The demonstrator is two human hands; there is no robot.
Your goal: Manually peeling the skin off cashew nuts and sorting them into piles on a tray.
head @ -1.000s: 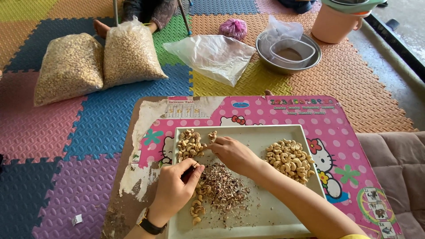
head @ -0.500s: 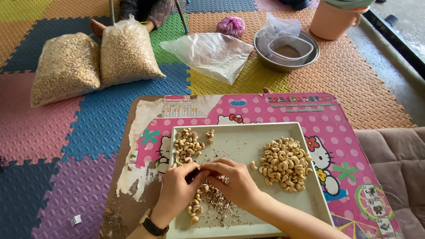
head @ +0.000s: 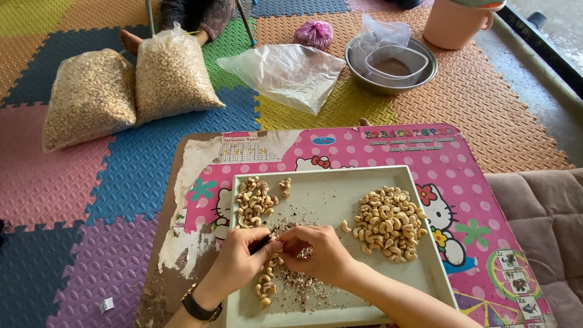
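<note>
A pale rectangular tray [head: 340, 188] lies on a low pink table [head: 376, 152]. My left hand [head: 240, 261] pinches a small dark tool at the tray's left side. My right hand [head: 319, 252] meets it, fingertips closed on a cashew nut between the two hands. Below them lies a heap of brown skin flakes [head: 297, 279] and a short row of unpeeled nuts [head: 265, 285]. A pile of unpeeled cashews [head: 255, 200] sits at the tray's top left. Peeled pale cashews [head: 388, 222] are heaped on the right.
Two full clear bags of cashews [head: 91, 97] [head: 173, 73] lie on the coloured foam mat. An empty plastic bag [head: 282, 73], a metal bowl [head: 388, 64] with a plastic tub, and a pink bucket [head: 455, 24] stand beyond the table. Another person's foot [head: 130, 39] shows at top.
My right hand drew back from the unpeeled pile at the tray's top left and joined my left hand over the flakes. One peeled nut now lies beside the right heap.
</note>
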